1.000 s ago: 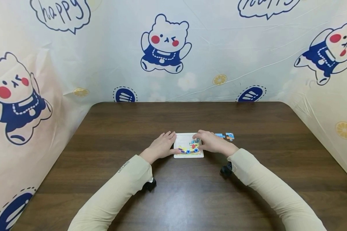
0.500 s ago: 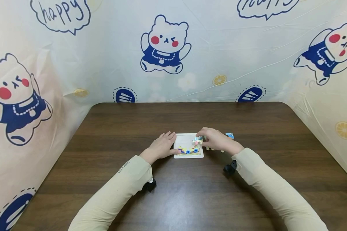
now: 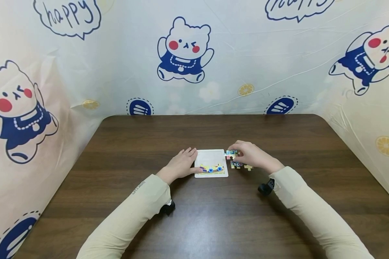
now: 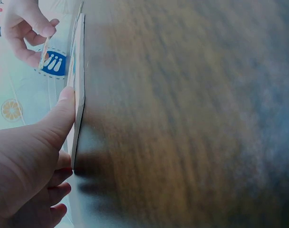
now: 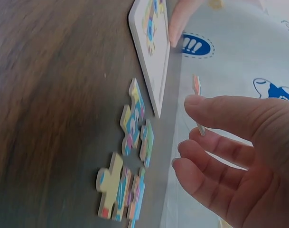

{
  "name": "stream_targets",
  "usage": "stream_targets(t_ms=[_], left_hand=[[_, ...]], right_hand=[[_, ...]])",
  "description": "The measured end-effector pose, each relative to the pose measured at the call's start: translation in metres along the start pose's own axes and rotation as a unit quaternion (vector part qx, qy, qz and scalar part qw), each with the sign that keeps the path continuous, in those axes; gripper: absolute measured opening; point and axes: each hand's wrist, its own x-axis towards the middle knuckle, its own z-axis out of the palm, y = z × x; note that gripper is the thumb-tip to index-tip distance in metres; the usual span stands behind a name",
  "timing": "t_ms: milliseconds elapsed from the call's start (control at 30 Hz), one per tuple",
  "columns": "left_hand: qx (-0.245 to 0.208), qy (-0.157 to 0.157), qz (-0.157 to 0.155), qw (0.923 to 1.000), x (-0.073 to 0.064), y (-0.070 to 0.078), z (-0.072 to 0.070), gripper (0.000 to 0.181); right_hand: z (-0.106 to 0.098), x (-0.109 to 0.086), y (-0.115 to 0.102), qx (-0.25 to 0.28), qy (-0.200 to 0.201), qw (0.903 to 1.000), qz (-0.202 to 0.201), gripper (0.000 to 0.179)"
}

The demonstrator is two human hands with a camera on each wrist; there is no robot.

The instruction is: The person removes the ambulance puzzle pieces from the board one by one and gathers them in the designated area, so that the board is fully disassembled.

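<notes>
A white puzzle tray (image 3: 210,157) lies on the table with a strip of assembled picture, including blue wheels, along its near side. My left hand (image 3: 179,166) rests at its left edge, fingers extended near the far corner and thumb on the near part. In the left wrist view that thumb (image 4: 63,107) presses the tray's face. Just right of the tray, my right hand (image 3: 254,155) pinches a puzzle piece (image 5: 197,85) between thumb and index finger, raised off the table. The piece appears nearly edge-on in the right wrist view, its other fingers loosely bent.
Several loose puzzle pieces (image 5: 132,118) lie beside the tray's right edge, some partly behind my right hand in the head view. A yellow piece (image 3: 248,167) is nearest the front. Behind the brown table (image 3: 207,129) hangs a printed cloth (image 3: 116,64).
The right hand has lifted the piece with the vehicle cab out of the tray and carried it right, past the tray's edge. The left hand has stayed in place.
</notes>
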Motion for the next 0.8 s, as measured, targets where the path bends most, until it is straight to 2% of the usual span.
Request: stream_targets(t_ms=[233, 500, 800], left_hand=[[0.000, -0.001, 0.000, 1.0000, 0.000, 0.000, 0.000, 0.079], [-0.002, 0.000, 0.001, 1.0000, 0.000, 0.000, 0.000, 0.080], [0.004, 0.001, 0.001, 1.0000, 0.001, 0.000, 0.001, 0.080]], right_hand=[[-0.004, -0.008, 0.009, 0.007, 0.001, 0.9998, 0.018, 0.031], [-0.009, -0.020, 0.023, 0.005, 0.013, 0.9998, 0.014, 0.032], [-0.012, -0.034, 0.039, 0.005, 0.026, 0.9989, 0.038, 0.030]])
